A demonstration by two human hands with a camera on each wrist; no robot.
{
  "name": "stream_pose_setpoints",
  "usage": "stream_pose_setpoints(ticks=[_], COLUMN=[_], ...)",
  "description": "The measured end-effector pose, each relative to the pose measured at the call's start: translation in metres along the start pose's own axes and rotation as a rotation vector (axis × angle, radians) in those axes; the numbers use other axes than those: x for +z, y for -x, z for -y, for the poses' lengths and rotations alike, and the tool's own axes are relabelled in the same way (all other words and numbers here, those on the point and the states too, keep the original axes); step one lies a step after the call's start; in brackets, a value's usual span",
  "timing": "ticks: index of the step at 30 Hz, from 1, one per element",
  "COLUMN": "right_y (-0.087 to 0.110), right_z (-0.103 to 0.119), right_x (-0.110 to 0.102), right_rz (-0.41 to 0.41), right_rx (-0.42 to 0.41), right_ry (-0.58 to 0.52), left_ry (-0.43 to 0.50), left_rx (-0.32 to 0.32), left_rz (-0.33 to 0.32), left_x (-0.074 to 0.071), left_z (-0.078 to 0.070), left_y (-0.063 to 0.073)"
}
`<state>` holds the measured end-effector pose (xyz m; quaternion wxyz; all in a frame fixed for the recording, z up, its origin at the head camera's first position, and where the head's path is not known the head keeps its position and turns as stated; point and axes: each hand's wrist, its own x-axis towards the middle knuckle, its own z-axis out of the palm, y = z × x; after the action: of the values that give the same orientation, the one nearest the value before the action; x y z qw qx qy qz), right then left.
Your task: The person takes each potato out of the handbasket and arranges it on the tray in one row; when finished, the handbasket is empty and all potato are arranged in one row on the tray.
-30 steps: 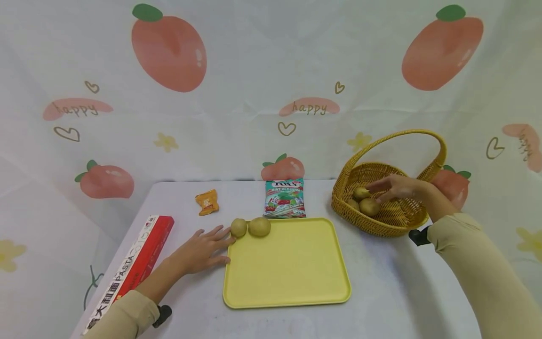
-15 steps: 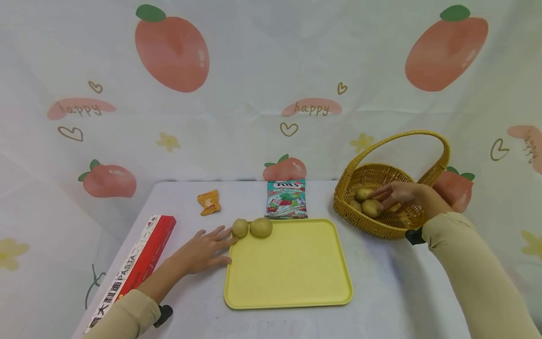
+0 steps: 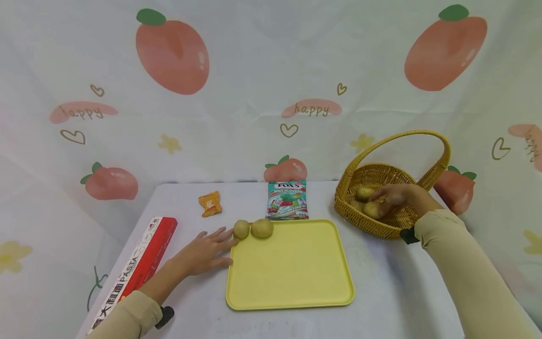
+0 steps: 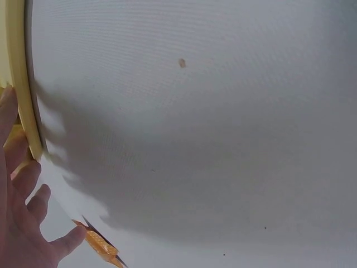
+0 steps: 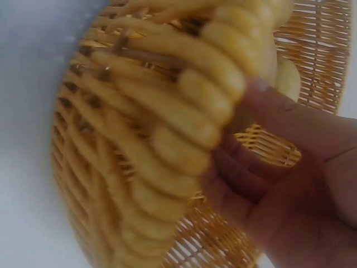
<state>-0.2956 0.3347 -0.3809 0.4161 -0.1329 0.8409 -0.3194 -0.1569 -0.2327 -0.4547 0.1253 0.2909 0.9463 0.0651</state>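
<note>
In the head view my right hand reaches into the wicker basket, its fingers bent round a potato. Two more potatoes lie beside that one, one behind it. The right wrist view shows the thumb against the potato, while the basket's rim hides part of the fingers. My left hand rests at the left edge of the yellow tray, fingers spread. Its fingertips are at a small potato in the tray's far left corner. A larger potato sits alongside.
A green candy bag lies behind the tray. An orange wrapped snack is at the back left. Along the table's left side lies a red and white pasta box. The basket's tall handle arches over its opening. A printed cloth hangs behind.
My right hand has moved slightly left and lower in the basket, and its fingers have bent round the potato. My left hand stays at the tray's edge.
</note>
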Motion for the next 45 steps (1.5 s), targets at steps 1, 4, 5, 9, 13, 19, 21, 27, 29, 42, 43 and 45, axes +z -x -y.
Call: stream_pose_setpoints(ticks=[1,4,5,9,13,19,21,27,29,42,43,45], right_y=[-0.005,-0.011,-0.012,-0.006,-0.001,0.010,0.015,0.031,0.035,0.010,0.005,-0.010], right_z=[-0.001,-0.005,-0.007,-0.008,-0.005,0.001,0.003,0.017,0.023,0.072,0.075,0.081], right_x=[0.000,-0.001,-0.001,0.002,0.004,0.004,0.005,0.011,0.015,0.065,0.072,0.084], right_rz=[-0.010,-0.038,-0.052,-0.071,-0.102,-0.215,-0.271,-0.348,-0.338,-0.330,-0.336,-0.347], right_rx=[0.022,0.025,0.032,-0.038,-0.107,-0.189,-0.233,-0.344,-0.362,-0.544,-0.554,-0.578], right_ry=[0.042,0.128,0.143,0.179,0.283,0.374,0.382,0.363,0.340,0.270,0.281,0.306], left_ry=[0.003,0.005,0.004,0.003,-0.004,0.007,0.009,-0.004,-0.011,-0.007,-0.005,-0.001], left_rx=[0.001,0.002,0.004,0.009,0.007,-0.001,-0.003,0.004,0.004,0.012,0.011,0.014], left_rz=[-0.002,-0.004,-0.005,-0.008,-0.007,-0.004,-0.005,-0.027,-0.031,-0.041,-0.039,-0.039], left_x=[0.000,0.000,0.001,0.002,0.002,0.001,0.001,0.002,0.003,0.005,0.004,0.003], left_z=[0.000,0.000,0.000,0.000,0.000,0.000,0.000,0.001,0.002,0.004,0.003,0.002], left_y=[0.000,-0.001,-0.001,-0.003,-0.003,-0.002,-0.002,0.001,0.002,0.001,0.001,0.002])
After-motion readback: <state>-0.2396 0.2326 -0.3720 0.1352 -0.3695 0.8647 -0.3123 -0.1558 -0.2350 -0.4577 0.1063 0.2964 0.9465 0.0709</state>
